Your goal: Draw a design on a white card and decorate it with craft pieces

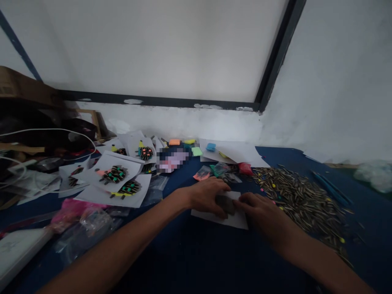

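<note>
A small sheet of white paper (206,215) lies on the blue tabletop with a dark grey patch, looking like modelling clay (226,204), on it. My left hand (206,196) curves around the left side of this patch, thumb below and fingers above. From the right, my right hand (260,212) presses its closed fingertips against the patch's edge. Beyond the hands are small plastic packets of coloured clay, among them an orange one (202,173) and a red one (245,168). Striped sunflower seeds (300,200) are heaped beside my right hand.
White sheets bearing seed-covered hedgehog figures (114,174) overlap at left. Plastic bags (92,220) and a white box (21,249) lie nearer. Clay blocks, including a blue one (210,147), sit by the wall. A blue pen-like tool (332,188) rests beyond the seeds.
</note>
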`<state>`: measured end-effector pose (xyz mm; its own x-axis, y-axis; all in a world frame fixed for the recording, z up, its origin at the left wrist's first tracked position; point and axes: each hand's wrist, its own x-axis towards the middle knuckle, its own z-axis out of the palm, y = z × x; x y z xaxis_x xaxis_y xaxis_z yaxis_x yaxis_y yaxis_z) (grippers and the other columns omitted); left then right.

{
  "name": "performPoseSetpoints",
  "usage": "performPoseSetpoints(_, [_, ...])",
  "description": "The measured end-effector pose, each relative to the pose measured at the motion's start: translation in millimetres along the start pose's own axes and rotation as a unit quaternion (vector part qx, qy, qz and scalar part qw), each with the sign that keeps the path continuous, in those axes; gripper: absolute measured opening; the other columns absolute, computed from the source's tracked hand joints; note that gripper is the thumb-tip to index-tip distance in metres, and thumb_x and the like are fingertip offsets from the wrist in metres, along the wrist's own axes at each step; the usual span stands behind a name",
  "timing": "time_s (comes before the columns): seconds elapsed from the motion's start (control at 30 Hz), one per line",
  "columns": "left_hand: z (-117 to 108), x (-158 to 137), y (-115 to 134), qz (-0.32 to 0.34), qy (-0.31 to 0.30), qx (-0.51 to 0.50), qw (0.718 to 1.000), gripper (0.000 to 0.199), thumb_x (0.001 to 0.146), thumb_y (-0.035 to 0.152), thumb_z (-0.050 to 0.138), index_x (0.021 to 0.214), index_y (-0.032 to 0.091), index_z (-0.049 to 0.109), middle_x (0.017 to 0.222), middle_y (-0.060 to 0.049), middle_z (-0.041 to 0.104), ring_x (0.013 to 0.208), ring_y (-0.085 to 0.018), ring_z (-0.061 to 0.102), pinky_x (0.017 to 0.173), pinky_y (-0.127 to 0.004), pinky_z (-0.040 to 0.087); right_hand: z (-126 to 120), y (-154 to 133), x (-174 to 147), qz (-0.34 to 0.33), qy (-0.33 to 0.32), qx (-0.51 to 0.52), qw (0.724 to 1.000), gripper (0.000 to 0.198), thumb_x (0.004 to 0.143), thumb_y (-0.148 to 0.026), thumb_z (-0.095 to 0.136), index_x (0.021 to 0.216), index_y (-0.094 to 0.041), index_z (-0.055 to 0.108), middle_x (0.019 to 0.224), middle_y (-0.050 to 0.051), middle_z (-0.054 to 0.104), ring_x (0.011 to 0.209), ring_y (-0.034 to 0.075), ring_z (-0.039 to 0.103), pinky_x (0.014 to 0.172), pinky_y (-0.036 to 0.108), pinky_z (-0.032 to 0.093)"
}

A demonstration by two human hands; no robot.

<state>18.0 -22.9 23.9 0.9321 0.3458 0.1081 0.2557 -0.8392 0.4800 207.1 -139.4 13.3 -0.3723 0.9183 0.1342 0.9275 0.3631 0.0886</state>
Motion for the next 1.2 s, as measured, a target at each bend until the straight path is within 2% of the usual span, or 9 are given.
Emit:
performPoseSetpoints(0.1, [-1.1, 0.2, -1.1, 0.007, -0.008, 0.0, 1.0, 0.069, 0.061, 0.044, 0.079, 0.12, 0.016, 0.055, 0.12, -0.009, 0.057, 0.113, -0.023, 0.051, 0.097, -0.034, 0.041, -2.5, 0.2, 0.7, -0.006, 0.022, 0.021, 1.0, 0.039, 0.079, -0.001, 0.048, 0.104, -0.023, 0.067, 0.093, 0.007, 0.063, 0.079, 0.017, 0.06, 0.07, 0.029, 0.047])
performPoseSetpoints(0.23, [-2.7, -0.2, -1.6, 0.024, -0.017, 0.008, 1.0, 0.057, 0.065, 0.042, 0.077, 0.112, 0.014, 0.06, 0.12, -0.009, 0.055, 0.111, -0.022, 0.052, 0.095, -0.032, 0.041, -5.0, -2.7, 2.7, 0.021, 0.052, 0.071, 0.996, 0.02, 0.086, -0.018, 0.053, 0.097, -0.02, 0.069, 0.094, 0.009, 0.064, 0.08, 0.019, 0.062, 0.069, 0.031, 0.049])
performPoseSetpoints(0.4, [-3.6, -0.6, -2.0, 0.032, -0.031, 0.013, 0.999, 0.049, 0.068, 0.045, 0.074, 0.106, 0.017, 0.062, 0.121, -0.008, 0.053, 0.11, -0.022, 0.051, 0.096, -0.033, 0.041, -2.0, -7.7, 5.5, 0.076, 0.095, 0.07, 0.99, 0.017, 0.08, -0.033, 0.064, 0.093, -0.024, 0.07, 0.091, 0.007, 0.065, 0.079, 0.02, 0.063, 0.066, 0.033, 0.049])
performPoseSetpoints(0.6, [-8.3, -1.9, 2.7, 0.029, -0.047, 0.022, 0.998, 0.051, 0.069, 0.043, 0.073, 0.111, 0.017, 0.061, 0.119, -0.008, 0.052, 0.11, -0.021, 0.049, 0.095, -0.031, 0.041, -3.3, -8.6, 8.2, 0.102, 0.087, 0.089, 0.987, 0.011, 0.078, -0.03, 0.067, 0.087, -0.026, 0.071, 0.087, 0.004, 0.065, 0.075, 0.019, 0.064, 0.06, 0.028, 0.047])
performPoseSetpoints(0.9, [-9.6, -2.4, 5.4, 0.028, -0.054, 0.011, 0.998, 0.047, 0.068, 0.039, 0.075, 0.11, 0.019, 0.064, 0.121, -0.009, 0.051, 0.112, -0.024, 0.049, 0.095, -0.033, 0.041, -0.4, -2.9, 6.5, 0.127, 0.072, 0.148, 0.978, 0.014, 0.079, -0.024, 0.063, 0.091, -0.022, 0.068, 0.088, 0.004, 0.064, 0.081, 0.02, 0.062, 0.068, 0.031, 0.047])
performPoseSetpoints(1.07, [-8.7, -2.6, 2.8, 0.033, -0.047, -0.001, 0.998, 0.048, 0.069, 0.043, 0.073, 0.11, 0.019, 0.064, 0.123, -0.008, 0.05, 0.112, -0.024, 0.05, 0.094, -0.033, 0.042, -5.4, 4.5, 3.6, 0.11, 0.066, 0.186, 0.974, 0.011, 0.085, -0.03, 0.056, 0.086, -0.021, 0.062, 0.085, 0.004, 0.063, 0.072, 0.017, 0.06, 0.061, 0.028, 0.047])
performPoseSetpoints(1.2, [-9.1, -3.1, 3.1, 0.022, -0.051, -0.004, 0.998, 0.052, 0.068, 0.041, 0.075, 0.114, 0.021, 0.063, 0.123, -0.008, 0.05, 0.113, -0.023, 0.049, 0.094, -0.032, 0.042, -8.8, 2.6, 1.9, 0.067, 0.103, 0.177, 0.976, 0.021, 0.089, -0.022, 0.046, 0.077, -0.02, 0.063, 0.088, 0.006, 0.063, 0.074, 0.016, 0.06, 0.065, 0.029, 0.048])
